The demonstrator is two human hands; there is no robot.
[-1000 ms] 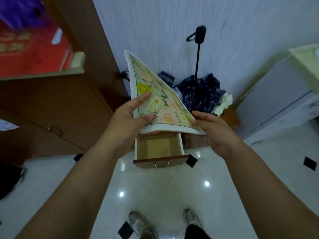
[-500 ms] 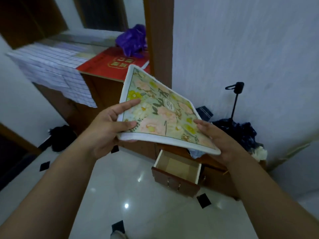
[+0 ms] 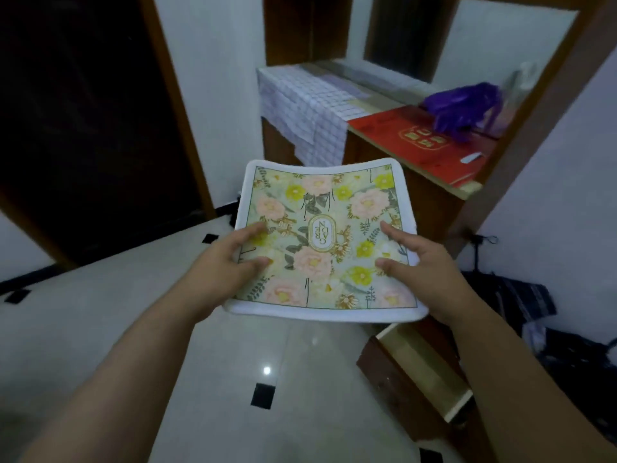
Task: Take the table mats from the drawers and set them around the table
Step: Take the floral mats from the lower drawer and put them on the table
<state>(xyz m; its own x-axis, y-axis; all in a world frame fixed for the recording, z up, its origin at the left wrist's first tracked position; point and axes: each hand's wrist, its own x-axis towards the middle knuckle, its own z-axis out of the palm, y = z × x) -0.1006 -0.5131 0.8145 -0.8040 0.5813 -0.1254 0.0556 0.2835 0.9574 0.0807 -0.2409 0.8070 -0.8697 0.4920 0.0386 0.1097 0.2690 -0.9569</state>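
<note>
A square floral table mat (image 3: 325,242) with a white border hangs level in front of me, held between both hands. My left hand (image 3: 227,265) grips its left edge, with the thumb and forefinger lying on the printed top. My right hand (image 3: 420,265) grips the right edge the same way. The other fingers of both hands are hidden under the mat. The wooden drawer (image 3: 420,375) stands pulled open at the lower right, below the mat.
A cabinet top at the right back carries a red box (image 3: 417,145), a purple bag (image 3: 467,105) and a checked cloth (image 3: 307,105). A dark doorway (image 3: 83,121) opens on the left. Dark clothes (image 3: 534,302) lie by the right wall. Glossy white floor (image 3: 100,329) spreads below.
My view has swung left, away from the drawer and toward the doorway. The mat has come down from tilted to nearly level, with both hands still holding its edges.
</note>
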